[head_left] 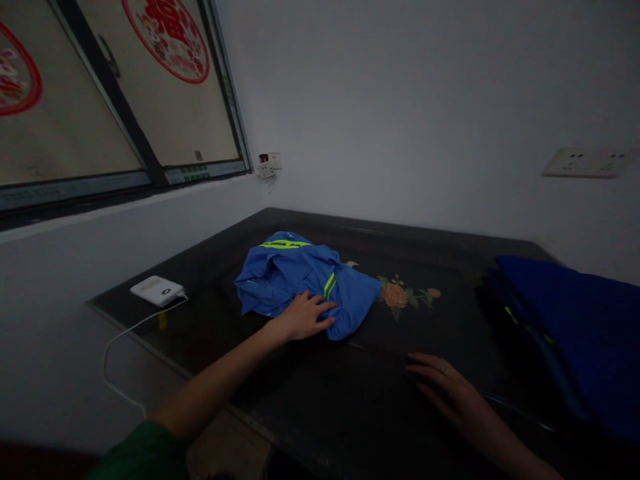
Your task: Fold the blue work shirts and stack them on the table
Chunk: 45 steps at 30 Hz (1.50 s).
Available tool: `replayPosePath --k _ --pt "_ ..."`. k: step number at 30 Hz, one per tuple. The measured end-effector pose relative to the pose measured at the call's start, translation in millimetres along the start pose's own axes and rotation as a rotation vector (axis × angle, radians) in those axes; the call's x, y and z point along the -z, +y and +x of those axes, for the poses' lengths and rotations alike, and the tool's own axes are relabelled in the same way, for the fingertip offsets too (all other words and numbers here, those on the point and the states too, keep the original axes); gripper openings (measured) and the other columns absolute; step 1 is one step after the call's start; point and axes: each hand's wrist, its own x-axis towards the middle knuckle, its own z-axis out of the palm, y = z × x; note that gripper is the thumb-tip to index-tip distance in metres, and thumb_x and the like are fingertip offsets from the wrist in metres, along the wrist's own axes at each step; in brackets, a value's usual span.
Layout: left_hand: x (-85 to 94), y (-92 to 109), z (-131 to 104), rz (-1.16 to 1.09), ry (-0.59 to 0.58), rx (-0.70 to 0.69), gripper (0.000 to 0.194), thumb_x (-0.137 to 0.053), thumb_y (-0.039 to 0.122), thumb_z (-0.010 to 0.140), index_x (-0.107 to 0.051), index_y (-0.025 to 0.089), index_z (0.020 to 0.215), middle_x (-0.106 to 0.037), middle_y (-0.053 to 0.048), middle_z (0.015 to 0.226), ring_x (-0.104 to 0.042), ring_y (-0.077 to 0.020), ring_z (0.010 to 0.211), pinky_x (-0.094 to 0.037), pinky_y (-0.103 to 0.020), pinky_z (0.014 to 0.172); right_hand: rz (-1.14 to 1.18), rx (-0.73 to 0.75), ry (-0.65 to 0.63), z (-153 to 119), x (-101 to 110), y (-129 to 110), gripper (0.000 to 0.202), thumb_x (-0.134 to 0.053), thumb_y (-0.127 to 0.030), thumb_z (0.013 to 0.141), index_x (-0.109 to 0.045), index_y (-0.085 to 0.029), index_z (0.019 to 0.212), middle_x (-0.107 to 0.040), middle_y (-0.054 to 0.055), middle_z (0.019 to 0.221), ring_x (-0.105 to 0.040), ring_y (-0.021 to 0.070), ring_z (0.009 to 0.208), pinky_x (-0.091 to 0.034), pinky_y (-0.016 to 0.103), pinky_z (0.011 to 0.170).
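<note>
A crumpled blue garment (310,267) with yellow-green stripes lies in a heap on the dark table (330,400). My left hand (305,315) rests on the garment's near edge, fingers spread over the cloth and pointing right. Lower right of it, my right hand (440,379) hovers over or touches the tabletop, which I cannot tell; its fingers are stretched out and it holds nothing. The garment is apart from my right hand. Its exact kind is hidden by the folds.
At the right edge sits a stack of folded dark blue clothes (575,320). A white power bank or similar device (157,291) with a white cable (115,347) lies on the left corner. Walls border the table's back and left; sockets (590,162) are on the back wall.
</note>
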Motion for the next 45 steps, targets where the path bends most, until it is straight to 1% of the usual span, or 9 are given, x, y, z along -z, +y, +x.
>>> replayPosePath --k 7,11,13,16,20,23,30,36,45 --pt "4.6 122 -26 -0.155 -0.058 -0.402 0.052 -0.045 0.041 0.093 -0.038 0.031 0.144 -0.05 -0.012 0.139 -0.053 -0.0291 0.117 -0.042 -0.042 0.096 0.085 -0.041 0.283 10 29 -7 0.024 -0.047 -0.032 0.091 -0.069 -0.023 0.097 -0.07 0.007 0.099 -0.067 0.0211 0.095 -0.055 0.037 0.084" --pt "25.3 150 -50 -0.372 -0.138 -0.53 0.053 -0.047 0.035 0.094 -0.033 0.034 0.145 -0.033 -0.006 0.153 -0.043 -0.0263 0.132 -0.043 -0.038 0.102 0.064 -0.034 0.378 21 43 -15 0.021 -0.048 -0.029 0.09 -0.068 -0.022 0.095 -0.07 0.006 0.095 -0.066 0.0206 0.092 -0.054 0.036 0.084" --pt "36.2 140 -63 -0.49 -0.092 -0.482 0.049 -0.044 0.029 0.095 -0.036 0.033 0.143 -0.035 -0.003 0.152 -0.043 -0.0208 0.133 -0.041 -0.034 0.105 0.064 -0.01 0.369 31 47 -20 0.021 -0.049 -0.027 0.089 -0.068 -0.022 0.096 -0.07 0.006 0.096 -0.065 0.0207 0.093 -0.053 0.036 0.084" --pt "37.5 96 -83 -0.56 0.144 -0.17 0.04 -0.039 0.024 0.096 -0.049 0.03 0.134 -0.053 -0.004 0.137 -0.051 -0.0188 0.124 -0.043 -0.035 0.104 0.068 0.033 0.298 50 49 -25 0.022 -0.049 -0.024 0.089 -0.068 -0.023 0.1 -0.069 0.007 0.1 -0.063 0.021 0.098 -0.051 0.039 0.088" --pt "8.7 24 -113 -0.487 0.43 0.308 0.037 -0.049 0.029 0.087 -0.057 0.024 0.122 -0.062 -0.009 0.119 -0.061 -0.024 0.105 -0.049 -0.042 0.095 0.044 0.117 0.198 88 42 -28 0.027 -0.046 -0.018 0.089 -0.067 -0.022 0.106 -0.068 0.007 0.107 -0.062 0.0209 0.104 -0.048 0.042 0.094" --pt "-15.8 -3 -128 -0.501 0.422 0.4 0.044 -0.056 0.032 0.079 -0.057 0.021 0.122 -0.063 -0.01 0.116 -0.063 -0.0249 0.098 -0.051 -0.043 0.091 -0.03 0.22 0.108 123 31 -31 0.033 -0.047 -0.012 0.087 -0.065 -0.021 0.114 -0.066 0.007 0.117 -0.058 0.0215 0.113 -0.045 0.044 0.1" --pt "-29.1 4 -110 -0.673 0.354 0.44 0.054 -0.06 0.033 0.073 -0.055 0.018 0.125 -0.063 -0.011 0.116 -0.059 -0.0276 0.108 -0.046 -0.043 0.096 -0.297 0.238 -0.205 172 9 -48 0.044 -0.063 -0.011 0.08 -0.061 -0.023 0.123 -0.063 0.007 0.124 -0.057 0.0236 0.116 -0.042 0.04 0.1" --pt "-6.0 11 -77 -0.695 0.361 0.416 0.027 -0.059 0.036 0.074 -0.063 0.019 0.095 -0.065 -0.009 0.1 -0.059 -0.0278 0.099 -0.046 -0.043 0.091 -0.239 0.183 -0.087 164 17 -49 0.015 -0.061 -0.02 0.085 -0.071 -0.019 0.097 -0.069 0.008 0.101 -0.062 0.0232 0.099 -0.046 0.038 0.09" --pt "90.7 36 -72 -1.047 0.767 0.276 0.034 -0.055 0.05 0.085 -0.057 0.023 0.104 -0.062 -0.001 0.088 -0.06 -0.0183 0.084 -0.051 -0.028 0.076 0.355 0.038 0.292 105 137 -101 0.028 -0.055 -0.043 0.087 -0.064 -0.017 0.084 -0.064 0.001 0.074 -0.059 0.0139 0.066 -0.047 0.024 0.06"
